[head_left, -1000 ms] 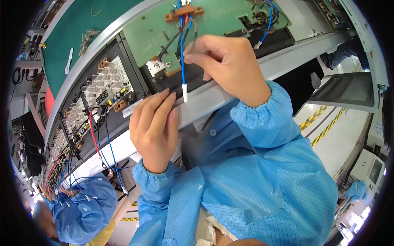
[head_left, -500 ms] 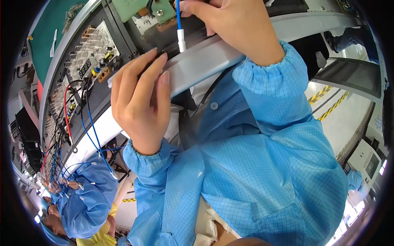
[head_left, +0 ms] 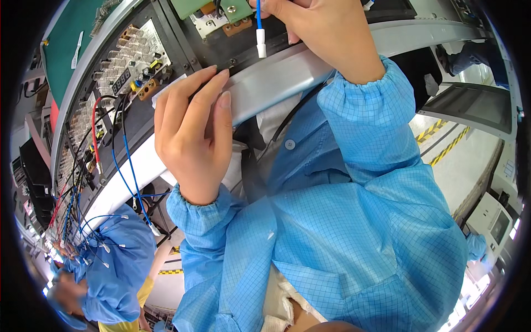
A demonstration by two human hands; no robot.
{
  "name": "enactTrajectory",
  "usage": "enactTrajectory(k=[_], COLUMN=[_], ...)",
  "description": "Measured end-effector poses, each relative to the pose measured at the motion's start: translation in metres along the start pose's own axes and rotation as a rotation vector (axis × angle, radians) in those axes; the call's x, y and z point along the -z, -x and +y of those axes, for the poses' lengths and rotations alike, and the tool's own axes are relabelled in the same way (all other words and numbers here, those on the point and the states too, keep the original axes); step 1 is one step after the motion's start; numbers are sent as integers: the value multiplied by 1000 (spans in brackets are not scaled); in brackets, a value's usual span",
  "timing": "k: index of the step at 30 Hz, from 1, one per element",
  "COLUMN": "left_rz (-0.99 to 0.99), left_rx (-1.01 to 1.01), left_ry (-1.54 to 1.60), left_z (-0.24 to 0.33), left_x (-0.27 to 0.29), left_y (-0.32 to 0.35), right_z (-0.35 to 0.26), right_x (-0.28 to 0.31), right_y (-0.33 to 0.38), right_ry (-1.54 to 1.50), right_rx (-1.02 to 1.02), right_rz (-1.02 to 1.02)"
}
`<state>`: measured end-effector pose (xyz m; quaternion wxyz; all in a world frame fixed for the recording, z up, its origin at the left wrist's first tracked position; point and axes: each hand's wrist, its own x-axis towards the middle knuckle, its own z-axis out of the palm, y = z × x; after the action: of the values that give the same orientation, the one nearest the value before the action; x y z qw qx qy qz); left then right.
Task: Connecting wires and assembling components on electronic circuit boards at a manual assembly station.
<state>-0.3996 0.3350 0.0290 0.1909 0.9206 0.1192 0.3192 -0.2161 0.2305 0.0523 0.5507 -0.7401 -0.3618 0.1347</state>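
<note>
My right hand [head_left: 326,33] is at the top edge, its fingertips partly cut off. They pinch a blue wire [head_left: 259,19], which ends in a white sleeved connector [head_left: 261,44] pointing toward me. Beneath the connector runs a silver metal rail [head_left: 276,72]. My left hand [head_left: 191,138] rests at that rail with fingers extended and holds nothing I can see. Left of its fingertips is a circuit board [head_left: 138,61] with rows of coiled wire, a small digit display and a copper-coloured terminal block [head_left: 148,88]. A green board [head_left: 229,11] lies on the black panel ahead.
Loose red, black and blue wires [head_left: 124,160] with terminals hang over the rail at left. A co-worker in a blue smock [head_left: 119,260] is at lower left. The green mat [head_left: 63,61] lies far left. A grey framed panel [head_left: 470,105] stands at right.
The boards and black panel have shifted right in the picture. The blue wire and its connector have moved right and slightly up. My left hand has moved slightly to the right.
</note>
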Motion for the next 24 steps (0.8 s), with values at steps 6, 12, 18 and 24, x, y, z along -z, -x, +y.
enactTrajectory(k=[6, 12, 18, 24], left_rz=[-55, -87, -61, -94], left_rx=[40, -18, -28, -25], left_ry=[9, -52, -40, -55], left_z=[4, 4, 4, 6], left_x=[6, 4, 4, 6], left_y=[0, 0, 1, -1], right_z=[-3, -2, 0, 10], right_x=[1, -4, -8, -15], right_y=[3, 3, 5, 5], right_ry=[216, 324, 400, 464], right_rx=[190, 267, 272, 254], right_rz=[105, 185, 231, 236])
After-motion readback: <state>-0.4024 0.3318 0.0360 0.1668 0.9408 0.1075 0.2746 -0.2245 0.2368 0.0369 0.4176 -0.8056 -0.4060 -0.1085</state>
